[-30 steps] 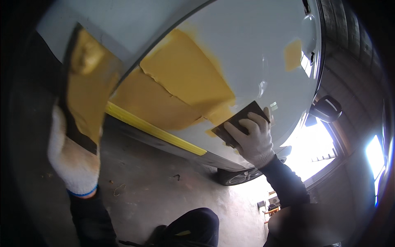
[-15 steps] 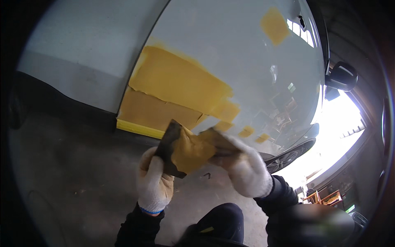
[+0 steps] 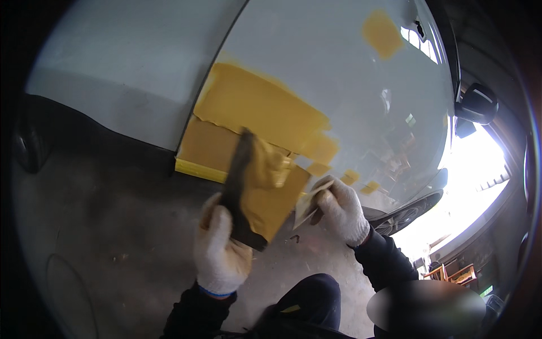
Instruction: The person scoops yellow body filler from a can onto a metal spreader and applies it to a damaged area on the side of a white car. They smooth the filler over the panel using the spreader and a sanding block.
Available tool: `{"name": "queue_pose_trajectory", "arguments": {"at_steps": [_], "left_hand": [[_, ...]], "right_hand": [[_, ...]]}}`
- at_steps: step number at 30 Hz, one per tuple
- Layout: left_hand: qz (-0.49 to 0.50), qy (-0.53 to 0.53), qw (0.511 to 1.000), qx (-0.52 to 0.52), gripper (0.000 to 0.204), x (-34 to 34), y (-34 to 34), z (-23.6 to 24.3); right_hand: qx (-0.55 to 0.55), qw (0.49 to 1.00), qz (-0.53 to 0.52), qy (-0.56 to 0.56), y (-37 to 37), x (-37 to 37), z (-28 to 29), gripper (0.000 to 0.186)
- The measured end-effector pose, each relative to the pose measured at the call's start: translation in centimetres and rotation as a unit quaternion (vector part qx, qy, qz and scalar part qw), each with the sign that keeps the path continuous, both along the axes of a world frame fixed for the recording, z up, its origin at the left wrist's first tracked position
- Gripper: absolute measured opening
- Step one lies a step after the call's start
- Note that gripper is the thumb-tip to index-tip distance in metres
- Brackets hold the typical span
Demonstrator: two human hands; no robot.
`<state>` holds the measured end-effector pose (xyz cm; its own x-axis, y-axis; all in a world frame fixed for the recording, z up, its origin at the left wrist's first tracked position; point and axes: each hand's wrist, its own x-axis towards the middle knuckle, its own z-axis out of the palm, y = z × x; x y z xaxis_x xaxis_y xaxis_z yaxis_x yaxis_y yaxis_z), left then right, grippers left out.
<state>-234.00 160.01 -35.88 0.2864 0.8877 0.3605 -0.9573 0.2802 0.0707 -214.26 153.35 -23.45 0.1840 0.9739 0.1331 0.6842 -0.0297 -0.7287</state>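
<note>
My left hand [image 3: 223,257], in a white knit glove, grips the lower left edge of a dark mixing board [image 3: 230,206]. Yellow body filler [image 3: 268,195] is smeared thickly across that board. My right hand [image 3: 344,214], gloved too, pinches a thin pale putty spreader [image 3: 306,207], held just right of the board. Behind both hands is a pale grey car door [image 3: 350,85]. A broad yellow filler patch [image 3: 257,104] covers its lower left area, with a browner strip [image 3: 212,141] beneath, partly hidden by the board.
Yellow masking tape [image 3: 197,169] runs along the door's bottom edge. Smaller filler spots [image 3: 383,35] mark the door elsewhere. A side mirror [image 3: 479,104] juts out at right, a wheel [image 3: 403,219] below it. My knee [image 3: 310,296] is bent over the concrete floor [image 3: 147,226].
The spreader in my right hand has moved off the board to the right. The filler now reaches across more of the board. The door sits slightly further right in view.
</note>
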Motion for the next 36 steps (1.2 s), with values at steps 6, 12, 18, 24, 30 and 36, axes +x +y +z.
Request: {"name": "queue_pose_trajectory", "arguments": {"at_steps": [6,12,18,24,30,36], "left_hand": [[0.203,0.043,0.974,-0.095,0.046,-5.7,4.2,0.3],[0.294,0.127,0.936,-0.148,0.041,-8.0,5.1,0.6],[0.277,0.172,0.936,-0.133,0.041,-7.0,3.6,0.7],[0.148,0.227,0.963,-0.009,0.044,-5.4,0.8,1.0],[0.130,0.387,0.909,0.081,0.046,-5.2,-0.5,6.1],[0.189,0.528,0.825,0.066,0.046,-9.1,-3.0,17.5]], "right_hand": [[0.108,0.878,-0.043,0.464,0.5,1.7,-2.7,0.053],[-0.061,0.752,-0.014,0.656,-2.4,-0.8,-11.4,0.063],[-0.023,0.681,0.011,0.732,-3.1,-0.2,-11.9,0.061],[-0.015,0.657,0.037,0.753,-2.6,0.0,-12.9,0.070],[-0.014,0.612,0.064,0.788,-1.0,0.1,-11.1,0.069],[-0.027,0.510,0.103,0.854,-1.1,-3.8,-5.8,0.070]]}}
